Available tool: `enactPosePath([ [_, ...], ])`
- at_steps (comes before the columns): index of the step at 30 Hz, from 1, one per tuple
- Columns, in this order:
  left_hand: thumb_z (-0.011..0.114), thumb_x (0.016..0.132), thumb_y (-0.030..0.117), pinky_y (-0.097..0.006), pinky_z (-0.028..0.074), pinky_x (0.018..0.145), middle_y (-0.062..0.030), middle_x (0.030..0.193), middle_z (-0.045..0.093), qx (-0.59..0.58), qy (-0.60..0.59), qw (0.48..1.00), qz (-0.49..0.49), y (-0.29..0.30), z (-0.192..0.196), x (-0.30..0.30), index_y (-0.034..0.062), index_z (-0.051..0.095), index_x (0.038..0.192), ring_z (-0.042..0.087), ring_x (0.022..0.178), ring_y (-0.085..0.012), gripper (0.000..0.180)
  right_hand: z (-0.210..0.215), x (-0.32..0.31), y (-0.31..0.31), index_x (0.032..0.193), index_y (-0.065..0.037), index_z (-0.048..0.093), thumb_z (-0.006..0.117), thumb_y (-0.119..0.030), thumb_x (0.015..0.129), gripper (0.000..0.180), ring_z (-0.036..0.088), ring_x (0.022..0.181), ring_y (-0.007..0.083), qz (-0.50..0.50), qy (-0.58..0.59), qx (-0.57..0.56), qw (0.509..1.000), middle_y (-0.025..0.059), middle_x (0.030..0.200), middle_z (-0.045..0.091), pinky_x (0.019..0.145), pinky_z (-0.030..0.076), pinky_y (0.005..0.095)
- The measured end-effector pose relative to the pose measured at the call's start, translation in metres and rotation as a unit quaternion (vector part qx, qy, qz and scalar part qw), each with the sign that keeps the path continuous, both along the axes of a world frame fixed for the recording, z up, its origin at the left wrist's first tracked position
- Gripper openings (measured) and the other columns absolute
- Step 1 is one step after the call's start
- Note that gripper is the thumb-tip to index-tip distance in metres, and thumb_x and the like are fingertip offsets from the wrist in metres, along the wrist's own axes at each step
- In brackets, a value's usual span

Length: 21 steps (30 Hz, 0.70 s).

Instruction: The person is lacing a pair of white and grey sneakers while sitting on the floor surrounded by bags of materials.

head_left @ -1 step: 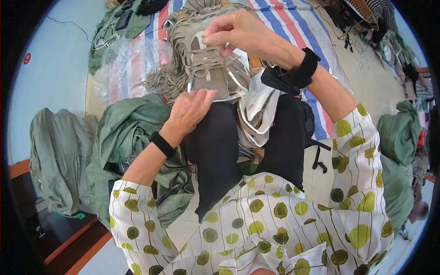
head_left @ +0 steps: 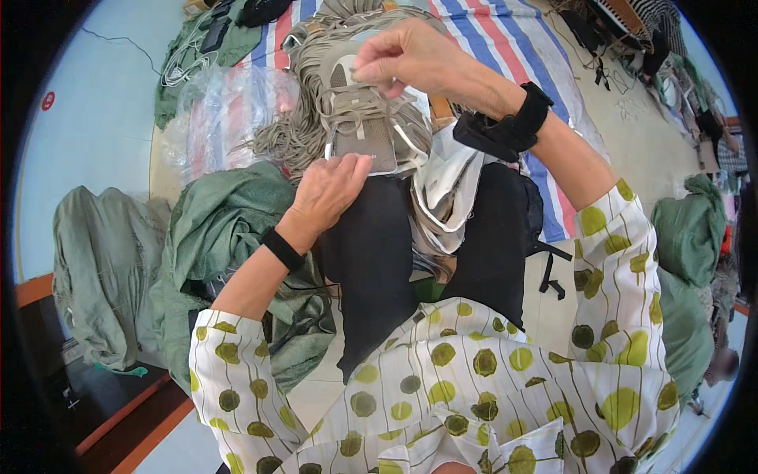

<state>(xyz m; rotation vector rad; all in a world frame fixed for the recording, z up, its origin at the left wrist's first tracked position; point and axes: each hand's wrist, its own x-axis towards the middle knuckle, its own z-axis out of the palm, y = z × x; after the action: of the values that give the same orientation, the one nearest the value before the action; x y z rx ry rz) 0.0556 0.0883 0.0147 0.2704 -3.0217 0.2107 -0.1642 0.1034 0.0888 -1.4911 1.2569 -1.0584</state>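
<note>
A beige-grey shoe upper (head_left: 365,148) with mesh, flat laces and white edging lies over my left thigh, its rounded front pointing away. My left hand (head_left: 333,188) pinches its near edge between thumb and curled fingers. My right hand (head_left: 414,59) is raised above the far part of the upper, thumb and fingertips pressed together. Whatever it pinches is too small to make out. Beyond the upper lies a bundle of beige-grey laces (head_left: 278,141). White and beige shoe pieces (head_left: 448,186) hang between my knees, right of the upper.
Left of my legs is a heap of green woven sacking (head_left: 217,225). Clear plastic bags (head_left: 233,110) lie further off on a red, white and blue striped sheet (head_left: 557,103). Green sacks (head_left: 683,245) stand at the right. A black strap (head_left: 550,268) lies by my right knee.
</note>
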Motion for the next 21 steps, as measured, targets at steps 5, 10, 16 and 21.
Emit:
enactPosePath([
  [5,0.052,0.070,0.006,-0.030,0.045,0.058,-0.0065,0.078,0.050,0.010,0.013,1.000,0.000,-0.002,0.003,-0.008,0.0046,0.045,0.093,0.056,0.068,-0.0202,0.024,-0.043,-0.005,0.006,0.074,-0.002,0.063,0.062,-0.015,0.071,0.013,0.058,0.061,0.0141,-0.009,0.161,0.020,0.987,0.0063,0.066,0.060,0.060,0.047,0.0285],
  [10,0.054,0.070,0.008,-0.030,0.045,0.055,-0.0062,0.075,0.050,0.011,0.023,1.000,0.001,0.000,0.006,-0.010,0.0050,0.045,0.092,0.056,0.066,-0.0195,0.024,-0.061,0.017,0.009,0.075,-0.003,0.064,0.060,-0.013,0.068,0.013,0.061,0.067,0.0269,0.015,0.364,0.014,0.931,0.0154,0.070,0.062,0.063,0.045,0.0389],
  [16,0.055,0.069,0.009,-0.029,0.046,0.054,-0.0060,0.072,0.049,0.012,0.029,0.999,0.018,0.004,0.006,-0.009,0.0055,0.046,0.091,0.057,0.064,-0.0189,0.024,-0.065,0.035,0.005,0.067,-0.005,0.060,0.057,-0.009,0.067,0.005,0.059,0.074,0.0283,-0.006,0.580,-0.156,0.799,0.0120,0.073,0.059,0.063,0.042,0.0402],
  [21,0.056,0.068,0.007,-0.030,0.046,0.051,-0.0066,0.071,0.049,0.028,0.026,0.999,0.033,0.008,-0.001,-0.015,0.0049,0.045,0.089,0.057,0.064,-0.0209,0.024,-0.073,0.034,-0.006,0.066,-0.003,0.060,0.054,-0.006,0.067,0.007,0.060,0.068,0.0302,-0.027,0.438,-0.005,0.899,0.0146,0.065,0.059,0.060,0.044,0.0391],
])
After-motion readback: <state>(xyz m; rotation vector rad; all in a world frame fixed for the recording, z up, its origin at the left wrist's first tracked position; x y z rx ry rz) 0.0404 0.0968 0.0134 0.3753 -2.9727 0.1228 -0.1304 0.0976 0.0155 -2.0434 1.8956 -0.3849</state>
